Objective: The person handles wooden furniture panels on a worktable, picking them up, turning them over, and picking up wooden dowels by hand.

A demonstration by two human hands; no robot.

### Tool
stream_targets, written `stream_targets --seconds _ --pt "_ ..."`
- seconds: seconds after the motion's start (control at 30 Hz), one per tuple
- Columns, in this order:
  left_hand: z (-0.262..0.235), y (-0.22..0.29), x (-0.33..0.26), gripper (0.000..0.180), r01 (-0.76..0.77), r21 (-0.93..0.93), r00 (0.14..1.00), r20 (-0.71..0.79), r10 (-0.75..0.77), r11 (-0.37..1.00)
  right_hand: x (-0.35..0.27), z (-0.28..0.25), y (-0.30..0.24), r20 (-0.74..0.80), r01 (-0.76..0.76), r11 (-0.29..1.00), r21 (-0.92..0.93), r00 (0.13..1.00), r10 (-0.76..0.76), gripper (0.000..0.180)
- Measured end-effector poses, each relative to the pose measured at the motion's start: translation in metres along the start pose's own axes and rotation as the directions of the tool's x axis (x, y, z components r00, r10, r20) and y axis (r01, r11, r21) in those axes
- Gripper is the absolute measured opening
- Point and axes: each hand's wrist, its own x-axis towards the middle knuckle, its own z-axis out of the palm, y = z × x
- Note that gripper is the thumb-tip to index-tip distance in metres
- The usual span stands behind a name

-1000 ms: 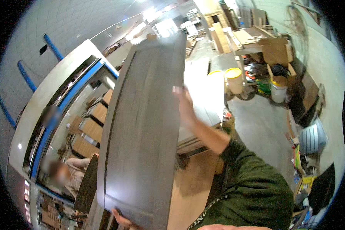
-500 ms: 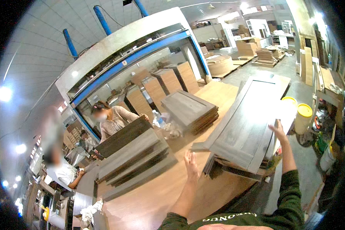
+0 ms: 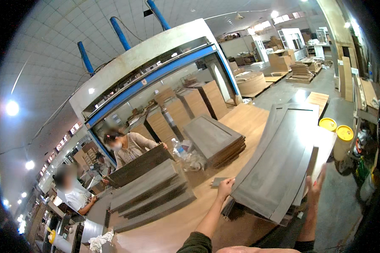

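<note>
A long grey framed cabinet door (image 3: 278, 152) lies at a slant on top of a stack at the right of the wooden table, its surface shining. My left hand (image 3: 226, 188) is closed on the door's near left edge. Beside the stack's right edge, my right hand (image 3: 316, 185) is held upright with fingers stretched out, close to the edge; whether it touches is unclear. A small grey piece (image 3: 218, 181) lies on the table just beyond my left hand. The lower boards of the stack are mostly hidden under the door.
A shorter stack of grey doors (image 3: 215, 137) stands farther back, beside a clear plastic bottle (image 3: 179, 148) and bags. On the left, a masked person holds a dark panel (image 3: 139, 166) over piled grey boards (image 3: 152, 189). Yellow-lidded buckets (image 3: 344, 141) stand right of the table.
My left hand has gone from open to gripping the door's edge. My right hand has moved down along the right side. The door has shifted and tilted toward me.
</note>
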Motion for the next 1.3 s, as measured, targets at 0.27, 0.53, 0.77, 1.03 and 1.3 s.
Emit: stream_targets --seconds 0.27,0.53,0.77,1.03,1.3 --pt "0.006 -0.048 -0.05 0.028 -0.009 -0.194 0.992 -0.128 -0.016 0.981 -0.001 0.045 0.018 0.28 -0.322 0.89 0.322 0.931 0.236 0.079" --pt "0.012 0.034 -0.05 0.053 0.119 0.389 0.992 -0.074 -0.098 0.913 0.012 0.061 0.064 0.322 -0.394 0.791 0.468 0.91 0.262 0.075" --pt "0.022 0.019 -0.033 0.062 0.083 0.277 0.978 0.16 -0.131 0.957 -0.016 0.056 0.1 0.137 -0.265 0.649 0.713 0.96 0.243 0.059" --pt "0.015 -0.013 -0.045 0.05 0.258 -0.596 0.964 0.209 -0.163 0.761 -0.051 0.048 0.021 0.294 -0.413 0.72 0.557 0.91 0.294 0.058" --pt "0.018 -0.001 -0.048 0.055 0.193 -0.363 0.976 0.167 -0.141 0.912 -0.052 0.044 0.134 0.006 -0.27 0.868 0.416 0.956 0.294 0.049"
